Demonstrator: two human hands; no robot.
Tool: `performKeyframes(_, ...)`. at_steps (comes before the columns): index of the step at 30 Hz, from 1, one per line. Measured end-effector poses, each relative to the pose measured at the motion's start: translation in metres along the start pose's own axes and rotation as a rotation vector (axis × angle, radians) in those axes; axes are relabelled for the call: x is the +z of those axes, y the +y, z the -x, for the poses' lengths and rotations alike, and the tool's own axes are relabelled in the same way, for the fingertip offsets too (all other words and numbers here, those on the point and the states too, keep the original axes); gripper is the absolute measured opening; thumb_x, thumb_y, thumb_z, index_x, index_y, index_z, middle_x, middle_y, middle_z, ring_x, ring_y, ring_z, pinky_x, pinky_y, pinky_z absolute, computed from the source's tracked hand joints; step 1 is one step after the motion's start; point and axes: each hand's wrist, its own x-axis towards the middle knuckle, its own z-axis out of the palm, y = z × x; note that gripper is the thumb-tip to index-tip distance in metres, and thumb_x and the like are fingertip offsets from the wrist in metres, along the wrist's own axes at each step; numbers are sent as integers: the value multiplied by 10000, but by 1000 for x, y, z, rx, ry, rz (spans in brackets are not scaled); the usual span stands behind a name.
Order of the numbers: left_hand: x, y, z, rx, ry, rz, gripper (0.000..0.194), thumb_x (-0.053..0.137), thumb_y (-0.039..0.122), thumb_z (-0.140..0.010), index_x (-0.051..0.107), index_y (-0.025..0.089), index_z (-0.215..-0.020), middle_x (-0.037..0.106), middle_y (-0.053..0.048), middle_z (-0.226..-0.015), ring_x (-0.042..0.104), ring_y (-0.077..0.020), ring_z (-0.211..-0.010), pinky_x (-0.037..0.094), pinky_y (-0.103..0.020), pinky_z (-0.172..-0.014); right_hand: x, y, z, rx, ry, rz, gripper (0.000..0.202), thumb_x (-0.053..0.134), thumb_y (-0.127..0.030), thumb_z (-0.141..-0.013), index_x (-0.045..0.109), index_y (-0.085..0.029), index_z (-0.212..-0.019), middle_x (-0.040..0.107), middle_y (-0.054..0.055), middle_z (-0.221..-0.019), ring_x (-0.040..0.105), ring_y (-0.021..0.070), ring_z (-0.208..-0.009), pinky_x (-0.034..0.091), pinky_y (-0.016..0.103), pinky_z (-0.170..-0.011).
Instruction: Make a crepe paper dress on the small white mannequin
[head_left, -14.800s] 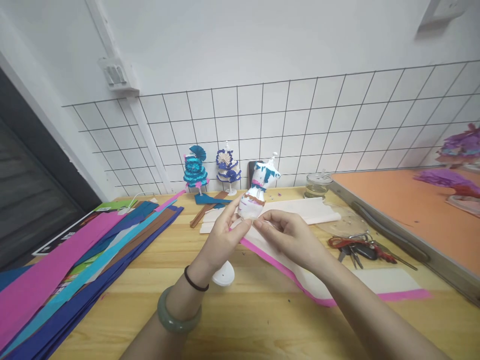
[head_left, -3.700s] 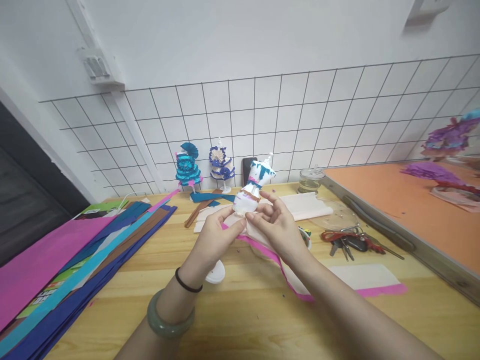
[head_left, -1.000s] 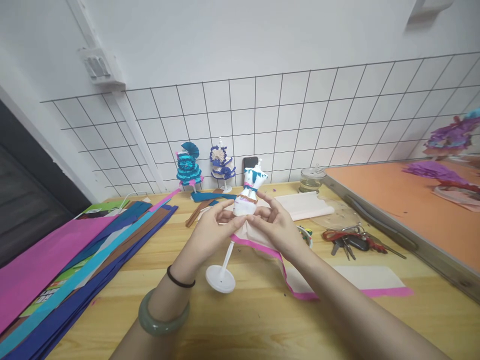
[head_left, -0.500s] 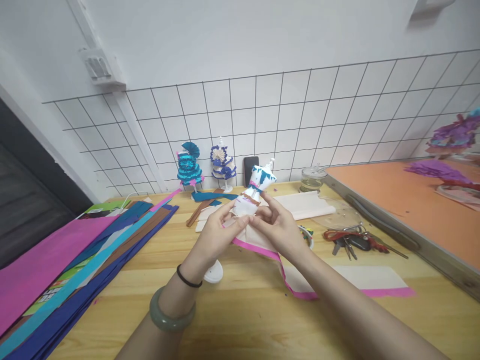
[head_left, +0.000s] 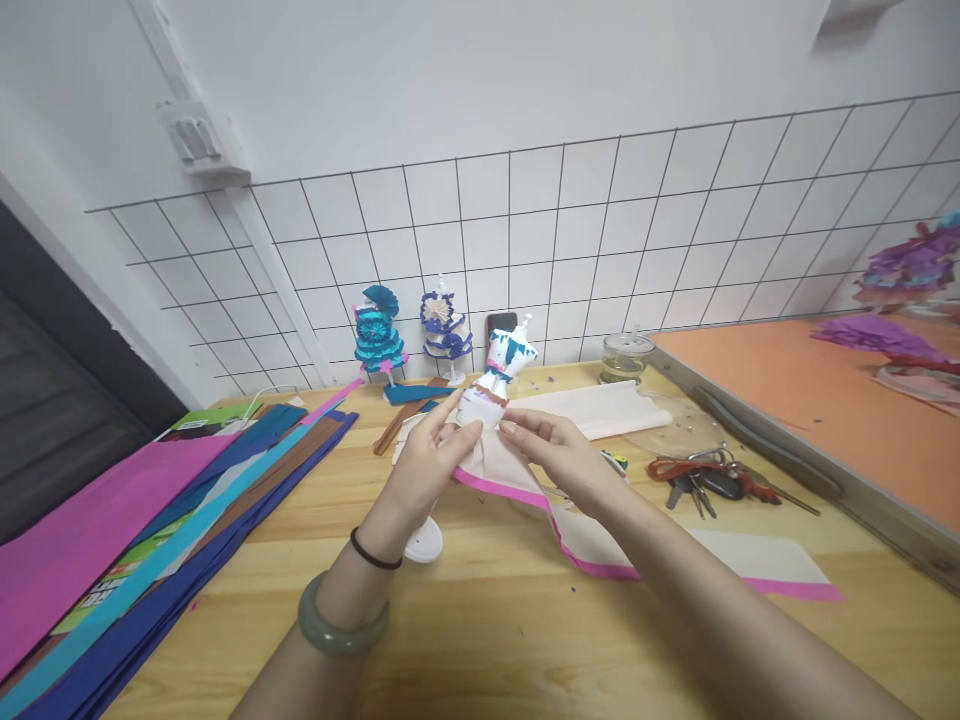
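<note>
A small white dress-form figure (head_left: 481,406) with teal, pink and brown paper scraps on it leans to the right above the table. My left hand (head_left: 427,455) is closed round its lower part, the thumb pressing the top edge of a cream paper strip against it. This strip (head_left: 517,474), with a pink border, hangs from the figure's base and trails right across the table under my right forearm. My right hand (head_left: 551,448) pinches the strip's upper edge just right of the figure. The figure's round white foot (head_left: 424,541) shows below my left hand.
Coloured paper sheets (head_left: 187,500) lie at left. Two decorated figures (head_left: 379,335) and a black phone (head_left: 501,324) stand by the wall. Cream paper (head_left: 611,408), a glass jar (head_left: 627,357) and keys (head_left: 705,480) lie right of centre, beside an orange board (head_left: 825,400).
The figure and my left hand have shifted slightly left. My right fingers have come off the figure's side and now sit a little apart from my left thumb, at the strip.
</note>
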Motion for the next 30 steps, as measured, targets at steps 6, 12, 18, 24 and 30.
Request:
performKeyframes(6,1,7,1,10,18,-34,589,656,293,-686,493,174,-1240,645,-74,-960,591,-141,-727,440,-202,-558,-1,1,2,-1,23,184,206,625,-385,-748,671,-194,-686,620,-11,-630,532,124,-573,405,244,-540)
performKeyframes(12,1,7,0,-4,-4,-48,498,632,300,-699,533,168,-1169,652,-75,-963,603,-152,-738,465,-212,-571,0,4,2,-98,31,223,178,627,-354,-750,636,-181,-707,620,4,-690,544,141,-645,425,259,-592)
performKeyframes(18,-1,4,2,45,-13,-63,441,589,328,-735,547,175,-1146,639,-55,-924,592,-155,-730,452,-203,-535,3,-5,6,-138,-9,286,188,578,-342,-794,652,-178,-740,634,8,-714,553,145,-662,425,268,-608)
performKeyframes(24,-2,4,2,70,-40,-68,386,593,345,-738,575,169,-1081,624,-36,-834,553,-122,-635,411,-192,-498,6,-13,11,-220,-59,324,170,560,-306,-817,683,-194,-785,672,25,-794,593,179,-770,453,309,-697)
performKeyframes(30,-2,4,3,88,-30,-67,404,610,368,-720,597,161,-1067,602,-24,-779,469,-75,-544,314,-161,-416,6,-14,12,-256,-70,321,160,561,-280,-821,702,-208,-846,694,38,-871,614,192,-843,465,333,-765)
